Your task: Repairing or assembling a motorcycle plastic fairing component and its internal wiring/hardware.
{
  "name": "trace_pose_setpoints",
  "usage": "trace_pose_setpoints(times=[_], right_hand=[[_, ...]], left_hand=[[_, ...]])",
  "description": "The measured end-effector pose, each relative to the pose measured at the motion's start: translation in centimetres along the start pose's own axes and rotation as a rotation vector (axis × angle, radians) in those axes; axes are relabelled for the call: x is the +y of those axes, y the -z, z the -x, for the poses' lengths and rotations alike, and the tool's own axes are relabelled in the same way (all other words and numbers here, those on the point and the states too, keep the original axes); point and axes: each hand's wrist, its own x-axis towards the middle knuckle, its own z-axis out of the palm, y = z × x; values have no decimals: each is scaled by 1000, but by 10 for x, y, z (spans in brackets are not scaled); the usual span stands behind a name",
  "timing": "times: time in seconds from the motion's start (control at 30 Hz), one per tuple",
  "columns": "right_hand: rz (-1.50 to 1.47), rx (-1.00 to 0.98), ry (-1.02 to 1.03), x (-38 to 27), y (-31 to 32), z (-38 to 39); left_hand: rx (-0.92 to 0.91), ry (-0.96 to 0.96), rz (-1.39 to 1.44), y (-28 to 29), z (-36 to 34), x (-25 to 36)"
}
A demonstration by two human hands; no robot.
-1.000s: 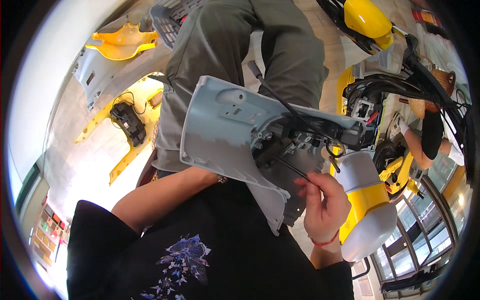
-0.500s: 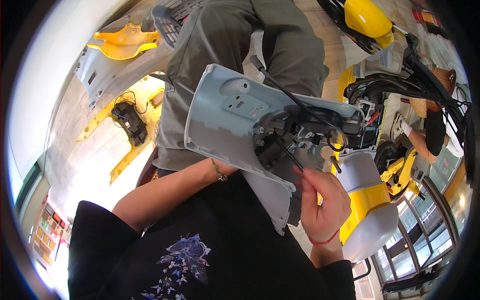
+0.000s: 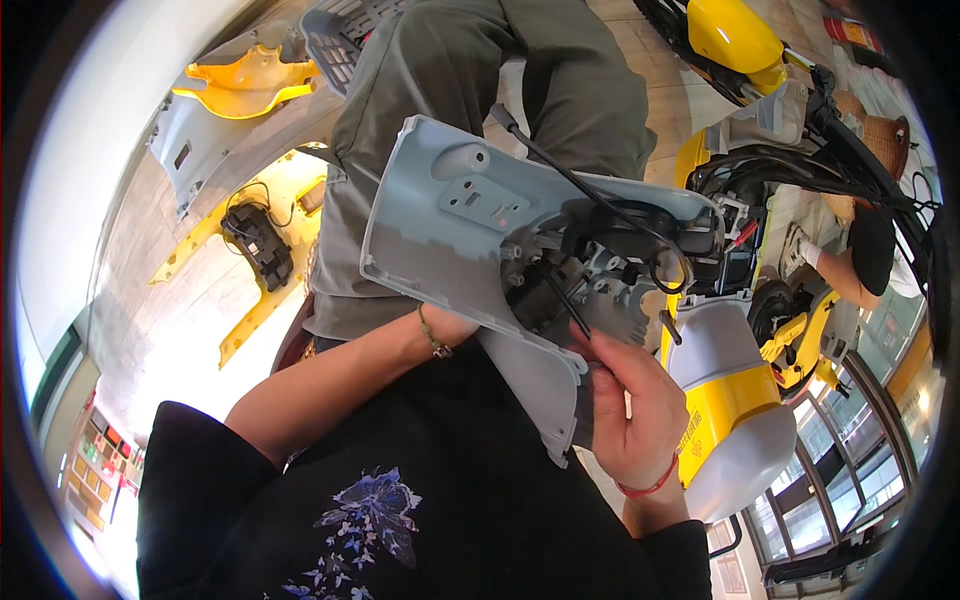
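A grey moulded plastic scooter panel (image 3: pixel 420 230) rests tilted across my lap, its hollow inner side facing up. Beneath its near edge goes my left hand (image 3: pixel 452 322); the panel hides its fingers. My right hand (image 3: pixel 640 405) is closed, thumb and fingers pinching the near end of a thin dark rod-shaped tool (image 3: pixel 566 303). The tool's far end reaches into the dark mechanism (image 3: pixel 535 300) inside the panel, where its tip cannot be made out. Across the panel lies a black cable (image 3: pixel 570 178) with a thicker end, looping near the right side.
A yellow and grey scooter body (image 3: pixel 735 400) stands close on my right, with black cables (image 3: pixel 790 165) above it. On the left floor lie a yellow frame piece (image 3: pixel 245 325), a black box-shaped part (image 3: pixel 262 245) and a yellow cover (image 3: pixel 245 85). Another person's arm (image 3: pixel 845 275) shows far right.
The panel has shifted slightly left and up, with the cable on it. My right hand has moved a little left with the tool, still holding it inside the cavity.
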Motion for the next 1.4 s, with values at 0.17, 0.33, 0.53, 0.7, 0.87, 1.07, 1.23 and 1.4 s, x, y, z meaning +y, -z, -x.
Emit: trace_pose_setpoints(times=[0.17,0.33,0.53,0.7,0.87,1.07,1.23,1.4], right_hand=[[-292,89,-266,-8,-5,7],[-447,157,-394,-14,-11,9],[-141,27,-174,-4,-12,11],[-74,-22,-187,-7,-5,4],[108,-190,-235,-10,13,-5],[461,-125,118,-14,27,-19],[482,-205,174,-15,30,-25],[314,-204,161,-5,22,-19]], left_hand=[[0,7,7,2,1,2],[4,17,7,1,4,3],[-3,37,2,1,5,6],[1,52,-4,0,0,7],[11,59,3,9,-2,9],[15,61,15,5,2,12],[24,60,28,5,0,12],[31,66,35,4,2,13]])
